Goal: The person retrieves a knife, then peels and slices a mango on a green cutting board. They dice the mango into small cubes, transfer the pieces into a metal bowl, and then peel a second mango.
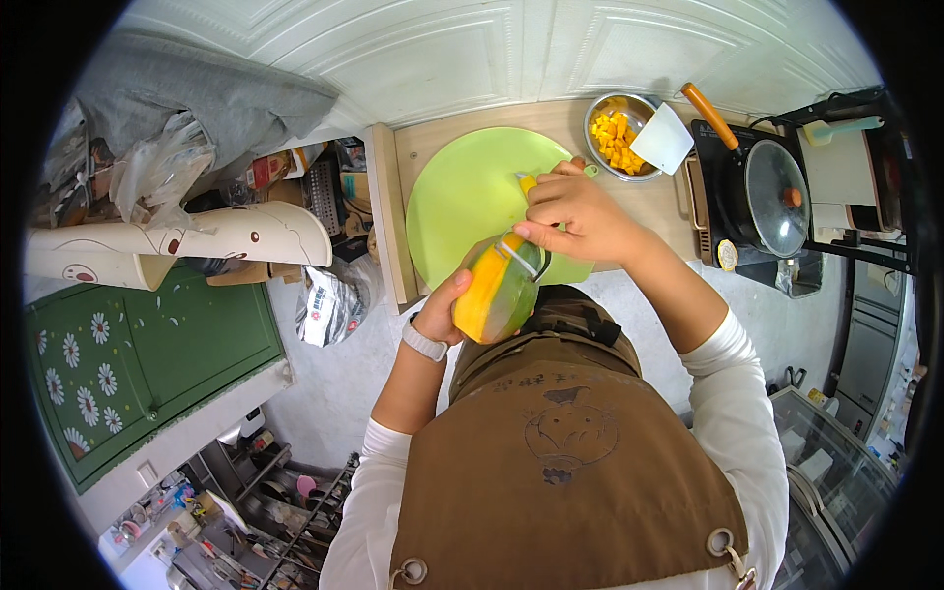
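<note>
My left hand (442,306) holds a partly peeled fruit, seemingly a mango or papaya (487,295), with orange flesh on one side and green skin on the other. Against the fruit's upper end lies the metal blade of a peeler (522,259); my right hand (575,214) grips the peeler, its handle mostly hidden by the fingers. A yellow piece (526,183) shows at the fingertips, too covered to name. Both hands are over the near part of a round green cutting board (464,184). Diced orange fruit (613,140) fills part of a metal bowl (592,151) beyond the right hand.
A white scraper (664,140) rests over the bowl's right side. Right of it, a lidded pan (776,195) with a wooden handle (709,114) stands on a black cooktop (712,166). The counter's raised wooden edge (387,214) borders the board's left; a white wall rises behind.
</note>
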The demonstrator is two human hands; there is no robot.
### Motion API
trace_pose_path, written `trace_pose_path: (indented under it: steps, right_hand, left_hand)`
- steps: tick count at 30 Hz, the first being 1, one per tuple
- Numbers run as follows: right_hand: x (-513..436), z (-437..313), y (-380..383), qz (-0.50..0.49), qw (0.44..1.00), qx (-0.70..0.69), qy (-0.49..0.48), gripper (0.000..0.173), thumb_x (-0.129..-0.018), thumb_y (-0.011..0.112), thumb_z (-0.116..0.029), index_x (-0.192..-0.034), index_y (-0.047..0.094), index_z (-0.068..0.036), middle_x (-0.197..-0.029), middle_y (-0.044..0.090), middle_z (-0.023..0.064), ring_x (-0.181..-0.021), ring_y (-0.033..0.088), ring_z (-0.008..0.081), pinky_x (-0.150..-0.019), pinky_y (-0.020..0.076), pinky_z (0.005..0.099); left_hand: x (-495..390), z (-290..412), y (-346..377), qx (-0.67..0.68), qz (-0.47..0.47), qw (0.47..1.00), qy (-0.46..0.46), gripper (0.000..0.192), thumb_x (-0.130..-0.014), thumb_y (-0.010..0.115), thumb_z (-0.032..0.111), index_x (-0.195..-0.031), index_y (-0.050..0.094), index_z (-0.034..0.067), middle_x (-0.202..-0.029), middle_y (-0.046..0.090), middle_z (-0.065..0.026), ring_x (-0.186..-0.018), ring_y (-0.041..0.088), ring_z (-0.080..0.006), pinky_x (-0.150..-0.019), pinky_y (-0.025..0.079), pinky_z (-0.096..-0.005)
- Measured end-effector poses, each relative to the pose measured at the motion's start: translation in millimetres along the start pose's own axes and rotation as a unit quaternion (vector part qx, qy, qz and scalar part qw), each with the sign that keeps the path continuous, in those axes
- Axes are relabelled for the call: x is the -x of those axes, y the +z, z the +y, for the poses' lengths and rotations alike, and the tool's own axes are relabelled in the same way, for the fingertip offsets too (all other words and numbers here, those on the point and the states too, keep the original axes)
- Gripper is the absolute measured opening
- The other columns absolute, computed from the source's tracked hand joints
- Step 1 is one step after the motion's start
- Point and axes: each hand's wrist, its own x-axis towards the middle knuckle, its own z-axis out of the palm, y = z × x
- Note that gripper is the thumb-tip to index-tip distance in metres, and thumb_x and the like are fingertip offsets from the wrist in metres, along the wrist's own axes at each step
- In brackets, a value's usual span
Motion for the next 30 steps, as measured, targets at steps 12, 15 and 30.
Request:
trace_pose_path:
  steps: [12,15,30]
  right_hand:
    - [37,42,23,0.022,0.932,-0.207,0.296,0.046,-0.096,0.06,-0.047,-0.087,0.064,-0.002,-0.082,0.063,0.0127,-0.079,0.062,0.0274,-0.069,0.0474,0.0421]
    - [24,5,32,0.046,0.971,-0.108,0.209,0.05,-0.088,0.068,-0.051,-0.092,0.059,-0.001,-0.091,0.062,0.0145,-0.083,0.061,0.0305,-0.073,0.0473,0.0429]
    - [31,-17,43,0.122,0.978,0.149,0.078,0.017,-0.081,0.072,-0.024,-0.072,0.063,-0.012,-0.079,0.057,0.0036,-0.083,0.057,0.0245,-0.077,0.0397,0.0388]
  left_hand:
    - [-3,13,2,-0.054,-0.018,0.997,0.048,0.094,-0.088,0.054,0.07,-0.153,0.03,0.005,-0.142,0.047,-0.0243,-0.116,0.059,-0.041,-0.088,0.056,-0.0522]
    - [-8,7,-5,-0.096,0.046,0.994,0.04,0.089,-0.092,0.05,0.068,-0.153,0.03,0.006,-0.144,0.046,-0.0228,-0.12,0.057,-0.0406,-0.091,0.055,-0.0544]
    - [-37,8,0,0.127,0.125,0.98,0.09,0.074,-0.096,0.039,0.069,-0.143,0.047,0.013,-0.134,0.058,-0.015,-0.116,0.061,-0.0336,-0.091,0.056,-0.0477]
